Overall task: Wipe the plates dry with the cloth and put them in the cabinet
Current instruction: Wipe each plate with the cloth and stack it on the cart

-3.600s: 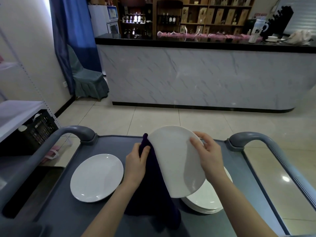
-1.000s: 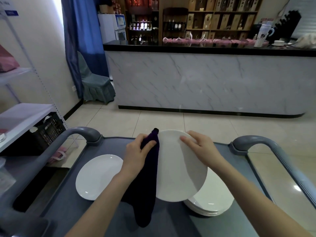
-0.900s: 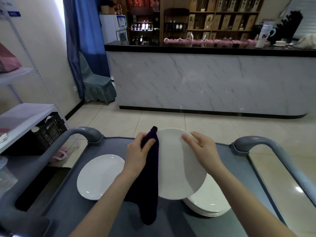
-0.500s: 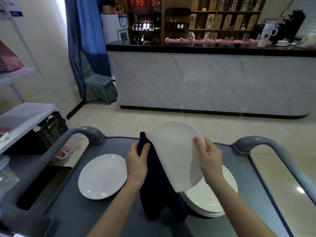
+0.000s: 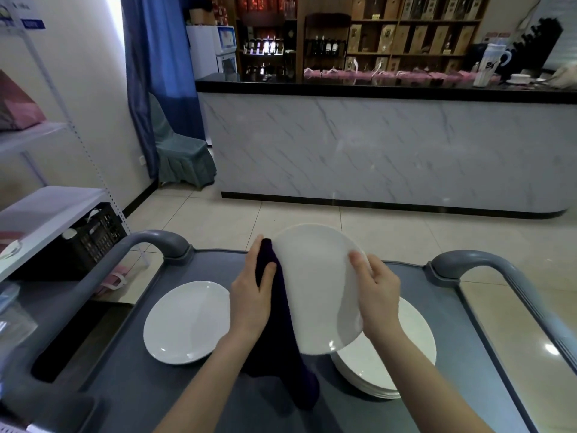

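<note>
From the head camera, a person stands at the near edge of a grey service cart [image 5: 140, 385] and holds a white plate [image 5: 315, 289] up over the middle of its top, tilted on edge with its face towards the camera. The left hand [image 5: 249, 301] grips a dark purple cloth [image 5: 281, 326] against the plate's left rim: the thumb presses on the front of the cloth and the fingers curl out of sight behind it. The rest of the cloth hangs down in a long fold, and its lower end lies on the cart top near the near edge. The right hand [image 5: 377, 295] clasps the plate's right rim, one digit laid across the face and the others wrapped behind. The plate's lower edge overlaps a stack of plates [image 5: 402, 354] that sits on the right part of the cart top; whether the two touch cannot be told. A single plate [image 5: 187, 321] lies flat on the left part, just beside the left wrist and apart from the stack. Two curved grey handles rise at the far corners, the left handle [image 5: 156, 242] and the right handle [image 5: 468, 260]. Beyond the cart, across a tiled floor [image 5: 237, 220], stands a marble-fronted bar counter [image 5: 374, 151] with wooden shelves [image 5: 406, 35] behind it. A covered chair [image 5: 181, 154] and a blue curtain [image 5: 156, 73] are at its left end. A white shelf rack [image 5: 46, 207] with a black crate [image 5: 90, 242] under it is at far left.
</note>
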